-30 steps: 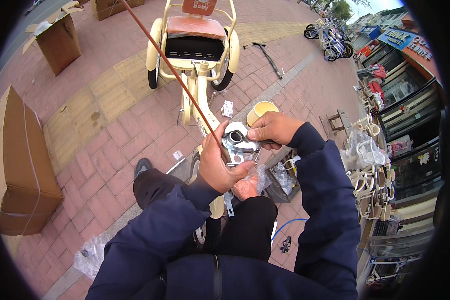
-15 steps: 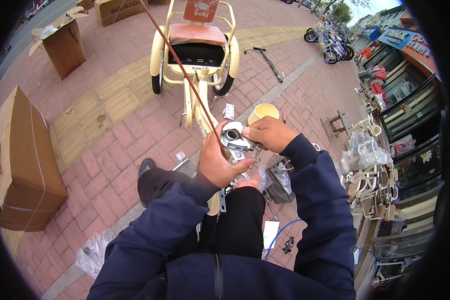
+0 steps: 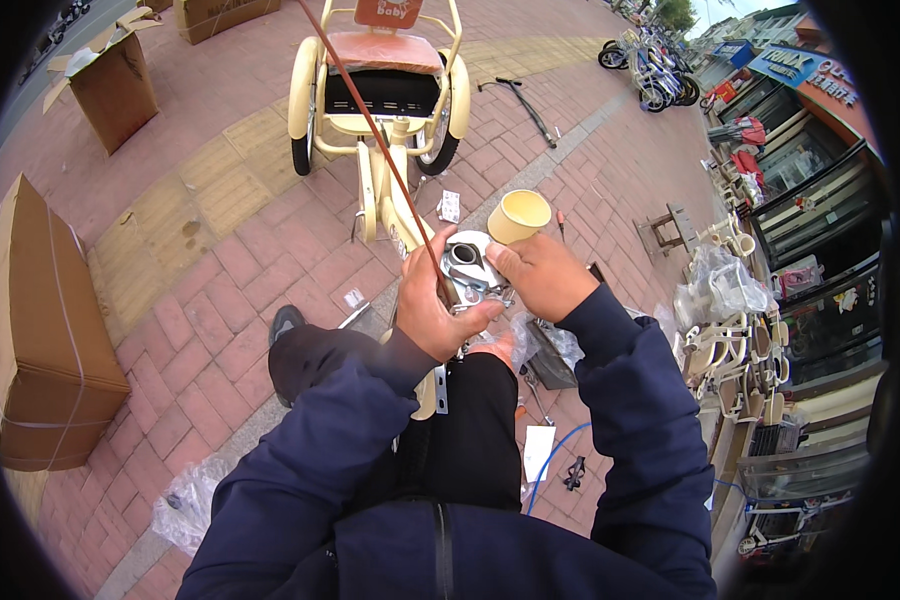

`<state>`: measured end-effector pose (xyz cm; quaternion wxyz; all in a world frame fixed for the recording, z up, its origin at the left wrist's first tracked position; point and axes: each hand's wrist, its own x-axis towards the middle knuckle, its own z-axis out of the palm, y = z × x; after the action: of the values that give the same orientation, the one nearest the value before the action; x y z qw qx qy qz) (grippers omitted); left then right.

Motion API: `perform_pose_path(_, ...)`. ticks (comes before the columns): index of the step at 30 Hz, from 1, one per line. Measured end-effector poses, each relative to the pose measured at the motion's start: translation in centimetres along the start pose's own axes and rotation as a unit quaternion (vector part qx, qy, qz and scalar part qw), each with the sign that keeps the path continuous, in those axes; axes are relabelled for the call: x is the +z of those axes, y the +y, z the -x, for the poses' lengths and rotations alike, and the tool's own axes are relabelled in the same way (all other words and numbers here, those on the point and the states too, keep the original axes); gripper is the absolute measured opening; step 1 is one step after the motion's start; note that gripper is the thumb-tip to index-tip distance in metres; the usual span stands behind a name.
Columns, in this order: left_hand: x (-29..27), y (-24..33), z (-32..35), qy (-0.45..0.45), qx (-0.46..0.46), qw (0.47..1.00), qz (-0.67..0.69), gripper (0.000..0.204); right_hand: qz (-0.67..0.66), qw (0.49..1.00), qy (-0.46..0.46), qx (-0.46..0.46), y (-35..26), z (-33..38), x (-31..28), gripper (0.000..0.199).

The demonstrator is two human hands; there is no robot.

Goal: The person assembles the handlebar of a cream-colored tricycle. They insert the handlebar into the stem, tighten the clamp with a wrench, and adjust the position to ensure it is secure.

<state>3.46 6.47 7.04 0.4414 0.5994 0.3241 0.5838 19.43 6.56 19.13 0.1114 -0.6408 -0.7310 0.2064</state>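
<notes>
Between my two hands is a shiny silver metal part (image 3: pixel 473 250) with a round dark hole in its middle. My left hand (image 3: pixel 422 315) is closed round its left side and underside, with the thumb below. My right hand (image 3: pixel 548 280) grips the right side, thumb on top; its other fingers are mostly hidden. A thin reddish-brown rod (image 3: pixel 372 120) slants from the top edge down to my left hand; I cannot tell whether that hand holds it. Just beyond stands a cream tricycle (image 3: pixel 368 190) with an orange seat, its frame reaching toward me.
Right of the tricycle lie a hand pump (image 3: pixel 528 112) and a cream tub (image 3: pixel 520 216). A grey box (image 3: pixel 555 368) with plastic wrap sits by my right forearm. Large cartons (image 3: pixel 65 340) stand left, and a small stool (image 3: pixel 675 232) and stacked cream parts (image 3: pixel 720 365) right.
The view has shifted slightly, so the surroundings sit a little further left. The metal part has tilted a bit, and my right thumb has slid slightly over it. Both hands keep their hold.
</notes>
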Motion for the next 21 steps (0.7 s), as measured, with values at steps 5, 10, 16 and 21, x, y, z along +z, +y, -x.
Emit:
perform_pose_path(5, 0.0, -0.2, 0.0, -0.004, -0.002, 1.0, 0.021, 0.096, 0.108, 0.992, 0.026, 0.065, -2.0, 1.6, 0.4, 0.051)
perform_pose_path(10, -0.1, -0.4, -0.2, -0.011, 0.003, 0.999, 0.051, 0.102, 0.058, 0.998, 0.011, 0.025, -1.7, 1.2, -0.3, 0.052)
perform_pose_path(16, 0.0, -0.9, -0.4, 0.005, 0.053, 0.999, -0.003, 0.108, -0.005, 0.999, 0.037, 0.01, 2.0, -1.7, -0.8, 0.06)
perform_pose_path(21, -0.2, -1.8, -0.3, -0.002, 0.025, 0.996, 0.089, 0.102, 0.022, 0.998, -0.02, -0.063, 3.8, -4.6, -0.7, 0.059)
